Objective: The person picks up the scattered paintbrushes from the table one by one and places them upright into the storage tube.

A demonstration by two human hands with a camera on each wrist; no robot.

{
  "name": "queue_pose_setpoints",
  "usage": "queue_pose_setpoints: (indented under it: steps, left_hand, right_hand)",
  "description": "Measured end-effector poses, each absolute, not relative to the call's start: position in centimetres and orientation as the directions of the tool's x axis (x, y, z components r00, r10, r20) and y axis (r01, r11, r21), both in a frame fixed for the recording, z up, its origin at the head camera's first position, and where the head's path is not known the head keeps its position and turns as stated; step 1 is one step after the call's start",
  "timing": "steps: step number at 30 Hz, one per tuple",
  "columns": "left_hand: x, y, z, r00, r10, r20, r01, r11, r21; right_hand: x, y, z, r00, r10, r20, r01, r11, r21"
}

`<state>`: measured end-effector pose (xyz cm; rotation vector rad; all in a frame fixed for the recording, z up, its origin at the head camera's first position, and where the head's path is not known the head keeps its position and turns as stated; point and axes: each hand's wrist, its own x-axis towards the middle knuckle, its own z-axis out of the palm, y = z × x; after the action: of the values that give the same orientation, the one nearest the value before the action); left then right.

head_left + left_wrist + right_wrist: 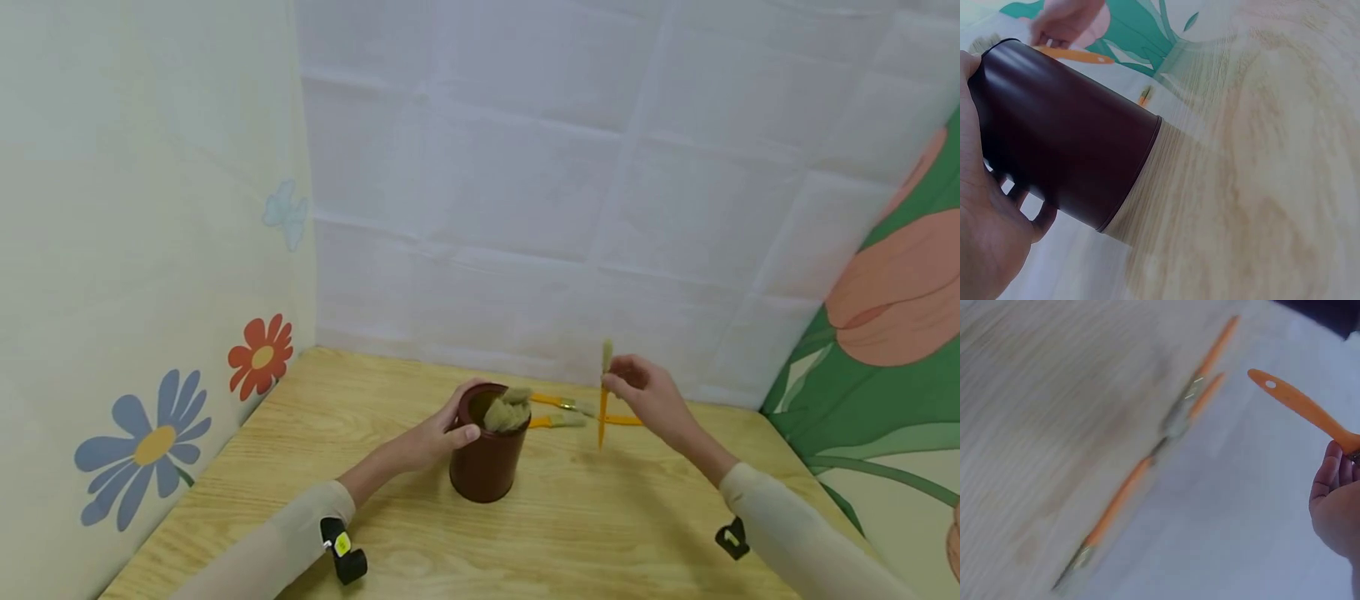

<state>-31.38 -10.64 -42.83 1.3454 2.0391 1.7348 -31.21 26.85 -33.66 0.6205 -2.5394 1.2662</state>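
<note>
A dark brown cylindrical cup (pixel 487 454) stands on the wooden table (pixel 420 542), with the bristles of several brushes (pixel 506 411) sticking out of its top. My left hand (pixel 435 437) grips the cup's rim and side; the left wrist view shows the cup (pixel 1066 134) in that hand (pixel 988 231). My right hand (pixel 648 396) pinches an orange-handled brush (pixel 603 400) upright, bristles up, in the air to the right of the cup. In the right wrist view its handle (pixel 1300 406) sticks out from the hand (pixel 1335 506).
Two or three more orange-handled brushes (pixel 566 412) lie on the table behind the cup, also blurred in the right wrist view (pixel 1160 444). A white sheet wall (pixel 570 183) stands behind, a flower-print wall (pixel 150 250) to the left, a tulip-print wall (pixel 892 317) to the right.
</note>
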Motion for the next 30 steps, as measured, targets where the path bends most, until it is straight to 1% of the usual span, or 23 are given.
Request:
queue_pose_setpoints:
  steps: [3, 7, 12, 16, 20, 23, 25, 30]
  left_hand:
    - [-31.4, -10.6, -42.7, -0.585, 0.695, 0.418, 0.518, -0.076, 0.852]
    - [-31.3, -10.5, -42.7, -0.581, 0.699, 0.418, 0.509, -0.088, 0.856]
    - [-31.2, -10.5, -42.6, -0.577, 0.702, 0.416, 0.508, -0.09, 0.856]
    - [-31.1, -10.4, -42.6, -0.573, 0.703, 0.421, 0.507, -0.099, 0.856]
    - [-31.2, -10.4, -42.6, -0.575, 0.701, 0.422, 0.497, -0.11, 0.861]
    - [-31.3, -10.4, -42.6, -0.58, 0.7, 0.416, 0.487, -0.111, 0.866]
    - [-31.4, -10.4, -42.7, -0.585, 0.701, 0.409, 0.479, -0.109, 0.871]
    - [-31.5, -10.4, -42.8, -0.591, 0.698, 0.404, 0.472, -0.108, 0.875]
  right_hand:
    - [-30.4, 25.1, -31.9, -0.869, -0.291, 0.4, -0.491, 0.408, -0.77]
    - [-29.2, 23.1, -30.1, -0.829, -0.355, 0.432, -0.52, 0.204, -0.829]
    - [-27.5, 21.1, -28.3, -0.777, -0.409, 0.479, -0.54, 0.039, -0.841]
    - [-27.1, 19.6, -27.3, -0.735, -0.432, 0.523, -0.545, -0.083, -0.834]
    - [-27.1, 18.4, -27.1, -0.691, -0.47, 0.549, -0.56, -0.131, -0.818]
    - [-27.1, 17.7, -27.3, -0.657, -0.507, 0.558, -0.582, -0.13, -0.803]
    - [-27.1, 17.3, -27.5, -0.637, -0.529, 0.561, -0.611, -0.098, -0.786]
    - [-27.1, 16.0, -28.1, -0.588, -0.608, 0.534, -0.696, 0.043, -0.717]
